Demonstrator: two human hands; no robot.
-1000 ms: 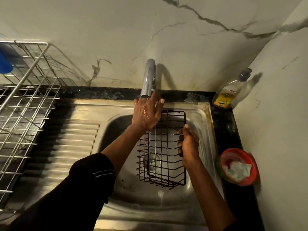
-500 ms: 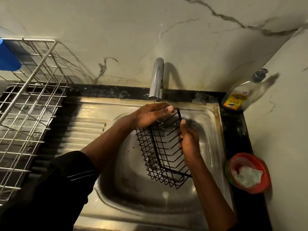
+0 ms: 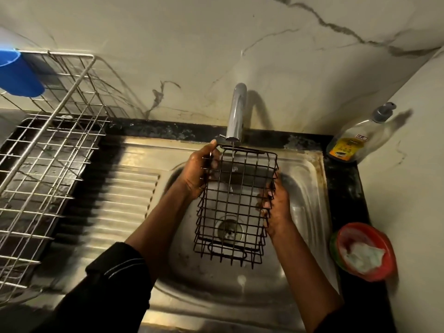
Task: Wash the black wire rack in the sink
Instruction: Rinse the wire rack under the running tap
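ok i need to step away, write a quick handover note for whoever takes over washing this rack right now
Left hand: gripping the black wire rack at its upper left edge.
Right hand: gripping the rack's right side.
Rack: held over the sink basin, its top edge under the faucet, thin stream of water running onto it.
Nearby: soap dispenser bottle at the back right, red bowl with a white cloth or sponge on the right counter, drying rack on the left.
Done: rinsing under way.
Left: finish washing the rack; whether it has been soaped cannot be told.
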